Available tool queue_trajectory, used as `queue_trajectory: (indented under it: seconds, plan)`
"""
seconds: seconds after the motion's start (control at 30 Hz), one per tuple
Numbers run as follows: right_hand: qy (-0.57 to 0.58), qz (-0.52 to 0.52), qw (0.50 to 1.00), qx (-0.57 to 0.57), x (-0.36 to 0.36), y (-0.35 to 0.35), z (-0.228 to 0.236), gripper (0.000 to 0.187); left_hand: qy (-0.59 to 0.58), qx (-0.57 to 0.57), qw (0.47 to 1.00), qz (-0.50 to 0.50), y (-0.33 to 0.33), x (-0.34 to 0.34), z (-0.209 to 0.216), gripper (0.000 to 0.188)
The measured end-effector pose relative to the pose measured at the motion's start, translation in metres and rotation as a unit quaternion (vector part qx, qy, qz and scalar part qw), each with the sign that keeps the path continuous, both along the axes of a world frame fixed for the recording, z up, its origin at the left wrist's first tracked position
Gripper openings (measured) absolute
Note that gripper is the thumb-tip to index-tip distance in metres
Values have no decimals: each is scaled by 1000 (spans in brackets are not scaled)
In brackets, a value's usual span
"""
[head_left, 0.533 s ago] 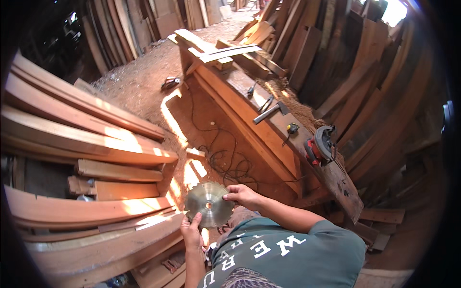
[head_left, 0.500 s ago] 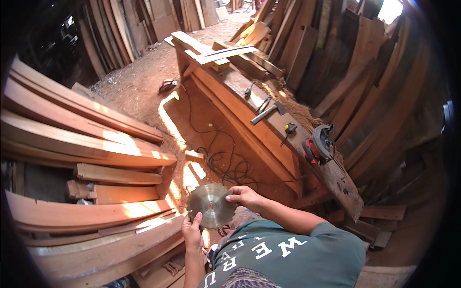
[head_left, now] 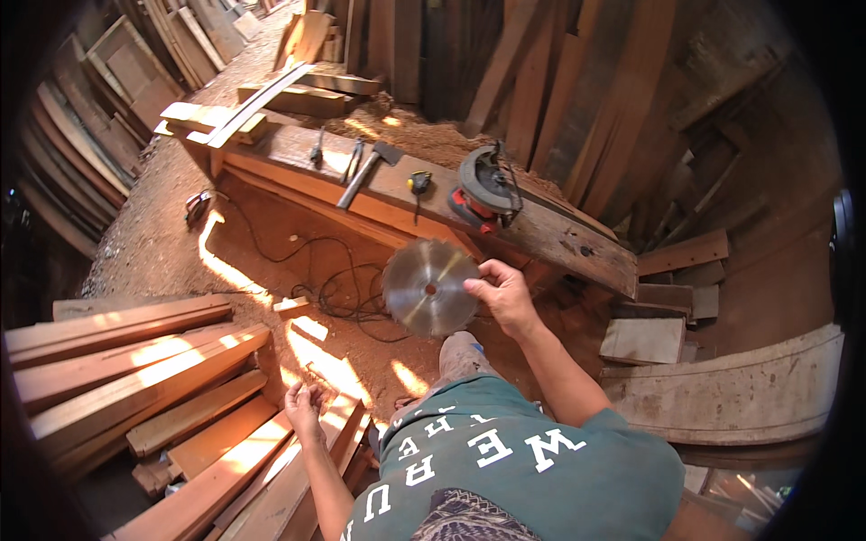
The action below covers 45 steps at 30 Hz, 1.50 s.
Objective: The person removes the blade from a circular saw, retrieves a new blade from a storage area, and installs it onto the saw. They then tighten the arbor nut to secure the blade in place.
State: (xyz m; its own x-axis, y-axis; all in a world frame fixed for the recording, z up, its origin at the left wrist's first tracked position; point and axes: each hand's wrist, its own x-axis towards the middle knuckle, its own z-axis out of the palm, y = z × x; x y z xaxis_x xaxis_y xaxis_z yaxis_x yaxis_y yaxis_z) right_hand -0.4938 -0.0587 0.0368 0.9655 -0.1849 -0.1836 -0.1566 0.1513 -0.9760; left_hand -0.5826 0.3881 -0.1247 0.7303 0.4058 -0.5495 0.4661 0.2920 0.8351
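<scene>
My right hand point(head_left: 507, 296) grips a round steel circular saw blade point(head_left: 422, 267) by its right edge, thumb on the near face. The blade hangs in front of my body, its toothed rim and small centre hole showing. Lower and to the left, my left hand point(head_left: 305, 410) is apart from the blade, with loosely bent fingers and nothing visible in them. Beyond the blade, a black and red circular saw point(head_left: 487, 187) rests on a wooden bench point(head_left: 564, 243).
On the bench lie a tape measure point(head_left: 419, 183), a hatchet point(head_left: 368, 171), pliers point(head_left: 353, 160) and a screwdriver point(head_left: 317, 151). A dark cord point(head_left: 338, 311) coils on the dirt floor. Stacked planks point(head_left: 144, 370) are at my left; tall boards point(head_left: 541, 99) lean behind the bench.
My left hand has let go of the blade and dropped down to the left. My right hand has carried the blade up toward the bench, and the view has turned right.
</scene>
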Motion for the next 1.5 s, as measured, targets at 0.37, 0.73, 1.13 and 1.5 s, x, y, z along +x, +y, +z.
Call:
queue_trajectory:
  seconds: [0.37, 0.73, 1.13, 1.5]
  plan:
    - [-112, -310, 935, 132, 76, -301, -35, 9, -81, -6, 961, -264, -267, 227, 25, 33]
    - [56, -232, 964, 122, 182, -395, -122, 11, -141, 99, 908, -381, -470, 355, 23, 83]
    - [118, -117, 981, 103, 213, -417, -135, 6, -165, 157, 871, -434, -486, 376, 38, 91]
    - [129, -85, 983, 100, 234, -418, -141, 7, -142, 167, 876, -430, -486, 378, 44, 90]
